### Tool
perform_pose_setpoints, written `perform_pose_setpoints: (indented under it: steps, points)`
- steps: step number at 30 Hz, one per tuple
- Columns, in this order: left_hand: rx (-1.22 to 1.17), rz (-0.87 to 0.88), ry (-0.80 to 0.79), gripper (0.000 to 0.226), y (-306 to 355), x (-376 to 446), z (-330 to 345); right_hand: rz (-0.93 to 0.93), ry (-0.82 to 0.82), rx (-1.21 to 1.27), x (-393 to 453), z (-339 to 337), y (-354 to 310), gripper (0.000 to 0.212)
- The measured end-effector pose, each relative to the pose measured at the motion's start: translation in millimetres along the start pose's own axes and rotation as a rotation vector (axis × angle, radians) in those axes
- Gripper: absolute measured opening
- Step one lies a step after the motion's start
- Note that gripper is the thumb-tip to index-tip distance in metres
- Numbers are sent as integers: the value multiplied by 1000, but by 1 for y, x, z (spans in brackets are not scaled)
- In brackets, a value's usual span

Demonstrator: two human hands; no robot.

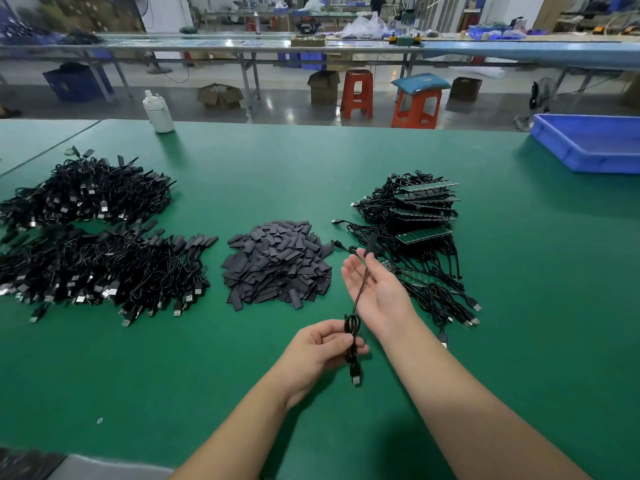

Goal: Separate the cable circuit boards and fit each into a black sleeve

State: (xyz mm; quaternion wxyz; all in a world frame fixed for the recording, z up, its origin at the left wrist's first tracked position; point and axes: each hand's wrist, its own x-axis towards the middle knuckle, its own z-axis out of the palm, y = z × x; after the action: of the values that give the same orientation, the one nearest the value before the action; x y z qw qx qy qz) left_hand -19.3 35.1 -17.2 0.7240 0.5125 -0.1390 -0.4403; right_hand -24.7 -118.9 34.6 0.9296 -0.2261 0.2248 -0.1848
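Head view shows one cable point(360, 289) stretched between your hands above the near middle of the green desk point(242, 393). Its far end already wears a black sleeve point(371, 241), which stands up past your right fingertips, so this piece looks finished. Your left hand point(322, 344) pinches the coiled part of the cable between thumb and curled fingers, with the USB plug point(356, 378) dangling below; that grip keeps the slack bundled. Your right hand point(372, 285) lies palm up with its fingers straight and relaxed, and the cable runs across them; they curl round nothing, probably steadying the sleeved end for a check.

Just left of your right hand sits the heap of loose sleeves point(277, 261), within easy reach. To the right, the unsleeved green boards point(424, 211) with their cables are stacked, some strips trailing nearer. Far left, two piles of finished cables point(97, 237) fill the desk, likely where this one belongs. A white bottle point(158, 112) stands at the far edge, and a blue bin point(588, 143) at the far right.
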Motion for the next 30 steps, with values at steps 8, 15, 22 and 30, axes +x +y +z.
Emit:
perform_pose_setpoints:
  steps: [8, 15, 22, 30]
  points:
    - [581, 124, 384, 24, 72, 5, -48, -200, -44, -1378, -3, -26, -14, 34]
    - [1435, 228, 969, 27, 153, 16, -161, -412, 187, -2161, -4, -74, -48, 32]
    - [1793, -120, 1009, 36, 152, 15, -222, -285, 131, -2474, -5, -90, -50, 45]
    - [1702, 350, 847, 23, 116, 38, -145, -239, 150, -2457, -3, -80, -38, 33]
